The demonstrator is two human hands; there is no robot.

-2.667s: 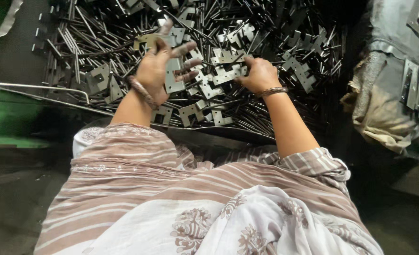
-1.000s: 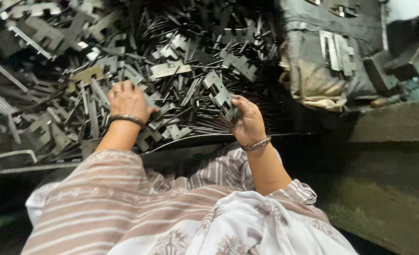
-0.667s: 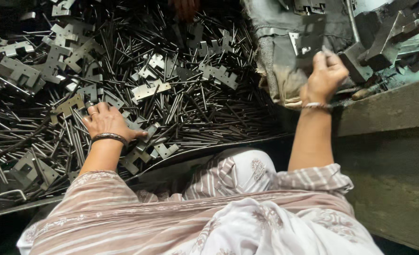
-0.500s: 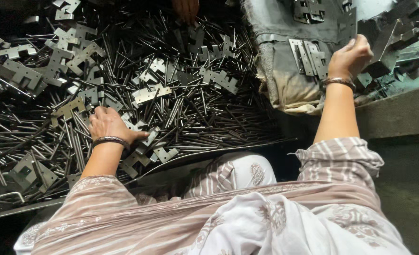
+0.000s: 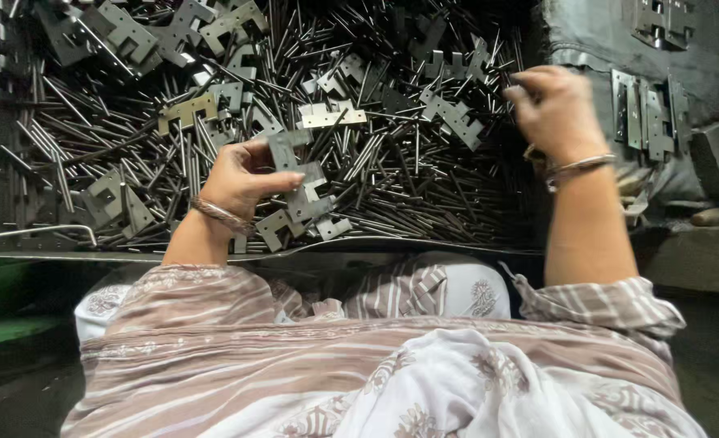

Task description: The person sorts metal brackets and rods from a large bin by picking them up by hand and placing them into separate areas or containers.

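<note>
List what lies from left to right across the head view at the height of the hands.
Thin bent wire rail → left hand holding a flat grey notched metal plate → heap of thin steel rods → right hand raised over the heap → grey cloth sack → upright grey metal plates stacked beside it.

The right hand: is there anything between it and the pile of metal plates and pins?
Nothing visible. The right hand hangs in open air above the pile, blurred. The left hand holds a notched plate.

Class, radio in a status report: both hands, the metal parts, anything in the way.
Left hand gripping a notched metal plate. Right hand raised, blurred, grip unclear. Pile of rods and plates crowds everything.
</note>
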